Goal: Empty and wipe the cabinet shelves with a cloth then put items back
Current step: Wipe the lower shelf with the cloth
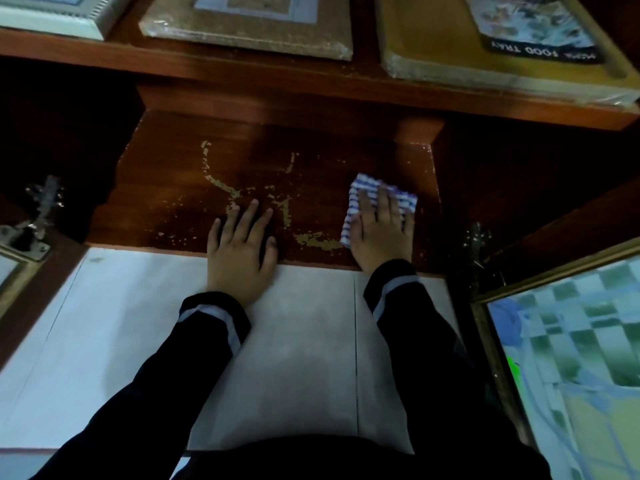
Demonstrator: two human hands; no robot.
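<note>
Head view: the lower shelf point(277, 161) lies bare at the middle of the frame, its dark varnish scarred by pale flaked marks point(221, 187) running from 10 o'clock towards 5 o'clock of the board.

The cloth point(363, 187), blue and white checked, sits folded on the shelf at 2 o'clock of centre, near the right end. The right hand point(381, 233) presses flat on it; its fingers point(383, 202) are straight and close together, clamped on nothing, and cloth shows past the fingertips and at both sides.

The left hand point(239, 258) rests palm down at 9 o'clock of centre, across the shelf's front edge, fingers point(249, 216) straight and spread, holding nothing (a brace, I'd judge).

At 12 o'clock the upper shelf point(242, 77) carries wrapped frames point(249, 26) and a tray box point(485, 46). A glass door point(561, 341) stands open at 4 o'clock, a hinge point(38, 216) at 9 o'clock, pale floor point(294, 341) at 6 o'clock.

The cloth looks soft, light and limp: it should bunch or slip under a loose palm, so flat pressure over its middle suits wiping. The flaking finish looks fragile; hard rubbing may lift more.
</note>
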